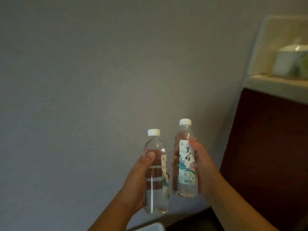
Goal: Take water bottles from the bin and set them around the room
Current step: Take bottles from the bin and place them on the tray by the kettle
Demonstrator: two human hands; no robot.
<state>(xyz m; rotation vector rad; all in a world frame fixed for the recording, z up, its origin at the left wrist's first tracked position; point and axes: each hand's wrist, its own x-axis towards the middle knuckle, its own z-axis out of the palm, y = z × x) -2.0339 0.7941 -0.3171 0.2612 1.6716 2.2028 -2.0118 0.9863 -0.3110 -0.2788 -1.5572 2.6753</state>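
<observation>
1. The left hand grips one water bottle around its middle, thumb across the front and fingers wrapped behind. The right hand grips a second water bottle by its labelled side, thumb lying on the label.

2. Both bottles are upright, white caps on, raised in front of a plain grey wall. They stand just beside each other without clearly touching, the right one held a little higher.

3. Risk of a slip: each bottle looks full and smooth, and each is carried by one hand alone. A loosened grip on the way to a surface could let it slide down through the fingers.

4. Risk of a knock: held this near together, the bottles could bump if either hand swings inward, which might jar a grip.

5. Risk at placement: a shelf up on the right carries a blurred white container, above a dark red-brown panel. If a bottle goes there, setting it near the edge or against that container could tip one or the other.

6. A pale rounded rim shows at the bottom edge; whether it is the bin cannot be told. By my judgement, both bottles are out and not yet set down.
</observation>
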